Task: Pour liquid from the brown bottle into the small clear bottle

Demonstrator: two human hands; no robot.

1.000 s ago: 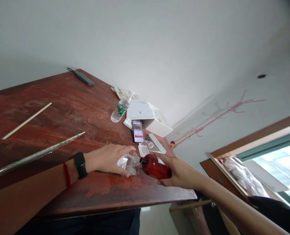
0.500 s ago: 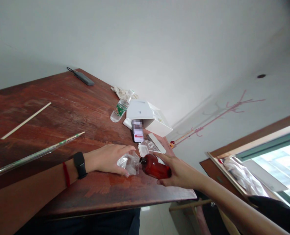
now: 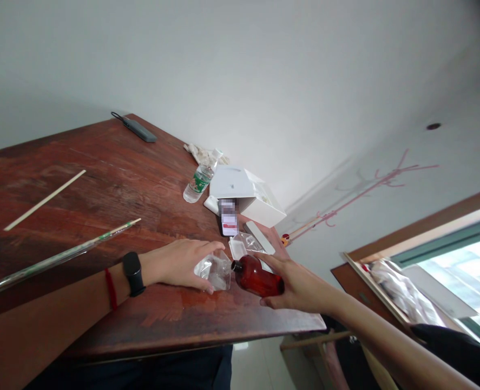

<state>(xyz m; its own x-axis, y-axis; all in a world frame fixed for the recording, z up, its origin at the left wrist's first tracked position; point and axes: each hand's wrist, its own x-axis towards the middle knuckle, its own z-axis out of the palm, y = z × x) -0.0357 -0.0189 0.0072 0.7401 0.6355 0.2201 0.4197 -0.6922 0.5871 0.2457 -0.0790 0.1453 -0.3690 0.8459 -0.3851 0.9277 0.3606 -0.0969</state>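
Note:
My left hand [image 3: 185, 262], with a black band at the wrist, is curled around a clear plastic cup [image 3: 219, 275] on the table. In my right hand [image 3: 292, 284] is a reddish-brown bottle [image 3: 256, 275], gripped round its body. The bottle is tipped on its side, its uncapped dark mouth pointing left at the cup's rim. Whether liquid runs between them I cannot make out. Just beyond the bottle lie a small white tray [image 3: 237, 248] and some clear plastic wrapping. A phone [image 3: 229, 219] with a lit screen leans against a white box [image 3: 229, 181].
A water bottle [image 3: 199, 183] with a green label stands left of the box, by a crumpled cloth [image 3: 197, 151]. Wrapped chopsticks [image 3: 61, 259], a single stick [image 3: 45, 200] and a grey device [image 3: 138, 130] lie on the wooden table [image 3: 113, 187]. Its front edge runs close below my hands.
Almost nothing differs. Both hands, the cup and the tipped bottle hold their places; the view has shifted very slightly.

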